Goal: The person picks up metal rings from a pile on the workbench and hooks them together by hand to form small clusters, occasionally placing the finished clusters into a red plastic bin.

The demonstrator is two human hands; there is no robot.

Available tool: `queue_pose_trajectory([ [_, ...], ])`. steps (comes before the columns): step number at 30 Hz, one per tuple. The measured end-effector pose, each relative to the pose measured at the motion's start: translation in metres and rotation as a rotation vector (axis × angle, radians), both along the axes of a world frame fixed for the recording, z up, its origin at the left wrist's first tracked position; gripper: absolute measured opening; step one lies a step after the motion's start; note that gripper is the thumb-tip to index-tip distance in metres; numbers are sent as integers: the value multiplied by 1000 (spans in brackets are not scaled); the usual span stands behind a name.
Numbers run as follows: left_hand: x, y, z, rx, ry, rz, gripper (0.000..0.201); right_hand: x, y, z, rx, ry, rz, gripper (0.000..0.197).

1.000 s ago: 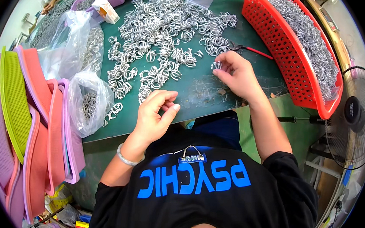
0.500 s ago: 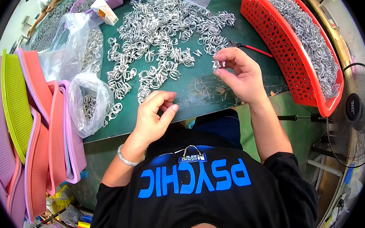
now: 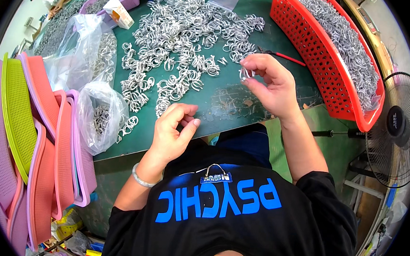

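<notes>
Narrowly pinched, silvery ring (image 3: 245, 74), right hand (image 3: 277, 87)

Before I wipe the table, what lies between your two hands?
In the head view, scuffed green tabletop lies between the left hand and right hand.

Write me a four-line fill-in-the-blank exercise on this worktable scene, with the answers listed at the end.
1. The right hand pinches silvery ring-shaped metalwork between its fingers and ____.
2. The bracelet is worn on the person's ____ wrist.
3. The perforated basket at the right, filled with metal pieces, is coloured ____.
4. The loose metal rings are heaped on a tabletop coloured ____.

Missing words: thumb; left; red; green.
</notes>
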State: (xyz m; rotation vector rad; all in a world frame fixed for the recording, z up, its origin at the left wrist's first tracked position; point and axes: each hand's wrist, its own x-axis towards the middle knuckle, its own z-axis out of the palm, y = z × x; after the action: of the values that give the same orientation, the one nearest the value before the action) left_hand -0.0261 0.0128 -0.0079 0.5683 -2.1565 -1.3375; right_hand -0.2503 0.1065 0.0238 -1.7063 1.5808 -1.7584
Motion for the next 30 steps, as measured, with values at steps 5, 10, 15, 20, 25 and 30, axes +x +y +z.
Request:
queue_pose_trajectory([
  [5, 0, -1, -2, -26, 27, 14, 18, 1, -1, 2, -29, 83, -35, 27],
  [10, 6, -4, -4, -2, 19, 6, 19, -24, -5, 35, -107, 357, -318, 23],
  [15, 6, -4, -1, 4, 29, 3, 19, -111, 15, 100, 184, 623, -1105, 32],
  [20, 5, -5, -2, 5, 27, 23, 20, -132, 9, 103, 259, 912, -1127, 39],
  [25, 9, -6, -6, -20, 33, 64, 20, -60, -37, 36, 273, 796, -538, 30],
  [30, 8, -6, -3, -15, 21, 21, 21, -18, -52, -14, 548, 746, -335, 23],
])
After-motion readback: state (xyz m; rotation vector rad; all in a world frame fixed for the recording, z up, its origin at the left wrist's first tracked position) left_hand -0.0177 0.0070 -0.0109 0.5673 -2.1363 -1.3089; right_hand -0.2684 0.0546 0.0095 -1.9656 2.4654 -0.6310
